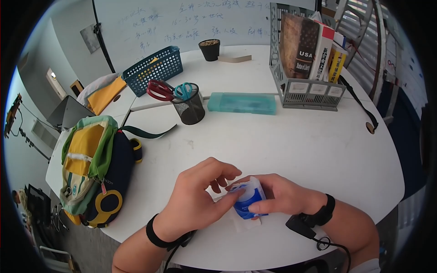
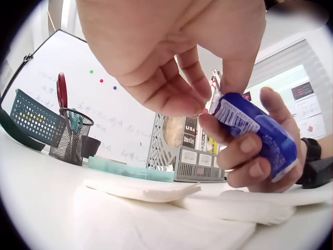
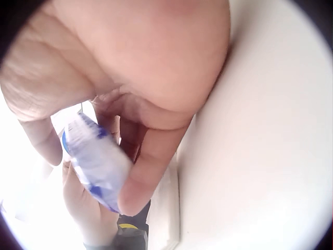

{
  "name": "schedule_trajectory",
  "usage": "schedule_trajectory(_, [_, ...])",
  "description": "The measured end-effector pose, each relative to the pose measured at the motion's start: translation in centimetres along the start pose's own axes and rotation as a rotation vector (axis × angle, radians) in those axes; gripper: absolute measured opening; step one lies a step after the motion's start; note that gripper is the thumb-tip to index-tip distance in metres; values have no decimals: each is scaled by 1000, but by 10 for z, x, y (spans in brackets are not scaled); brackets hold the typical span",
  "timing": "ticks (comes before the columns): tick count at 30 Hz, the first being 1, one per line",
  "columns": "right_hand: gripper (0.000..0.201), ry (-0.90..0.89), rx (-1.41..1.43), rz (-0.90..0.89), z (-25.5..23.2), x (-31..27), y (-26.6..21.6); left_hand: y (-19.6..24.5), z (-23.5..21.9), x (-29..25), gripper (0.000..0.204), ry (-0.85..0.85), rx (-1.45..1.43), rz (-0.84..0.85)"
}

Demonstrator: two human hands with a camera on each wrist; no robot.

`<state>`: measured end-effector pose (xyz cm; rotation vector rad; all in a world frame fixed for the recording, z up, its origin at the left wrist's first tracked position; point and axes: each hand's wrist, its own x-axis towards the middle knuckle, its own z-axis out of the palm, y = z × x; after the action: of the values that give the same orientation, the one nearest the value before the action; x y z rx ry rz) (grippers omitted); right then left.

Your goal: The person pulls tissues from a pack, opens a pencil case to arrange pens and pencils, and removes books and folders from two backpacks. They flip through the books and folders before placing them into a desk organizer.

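My right hand (image 1: 284, 195) grips a blue and white tissue pack (image 1: 249, 200), with its thumb across the front and fingers behind. A barcode shows on the pack (image 2: 252, 127) in the left wrist view. At the pack's whitish upper end, my left hand (image 1: 198, 193) pinches the edge between thumb and fingertips. Folded white tissues (image 2: 140, 190) lie on the table beneath both hands; in the head view the hands and pack largely cover them. Seen from the right wrist, the pack (image 3: 99, 161) sits tilted between thumb and fingers.
Left stands a colourful backpack (image 1: 86, 168). Farther back are a mesh pen cup (image 1: 190, 111) with scissors, a teal case (image 1: 241, 103), a blue basket (image 1: 152, 73) and a small plant pot (image 1: 210, 51). A grey rack (image 1: 312, 93) of books is at the back right.
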<state>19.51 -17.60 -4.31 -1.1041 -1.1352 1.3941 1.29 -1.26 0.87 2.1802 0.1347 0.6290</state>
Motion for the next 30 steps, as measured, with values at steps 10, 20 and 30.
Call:
schedule_trajectory(10, [64, -87, 202, 171, -7, -4, -2, -6, -2, -2, 23, -15, -151, -104])
schedule_trajectory(20, [61, 44, 260, 217, -8, 1, -13, -34, -26, 4, 57, -147, 486, -259])
schedule_trajectory(30, [77, 93, 327, 195, -10, 0, -8, -18, -54, 4, 31, -178, 205, -308])
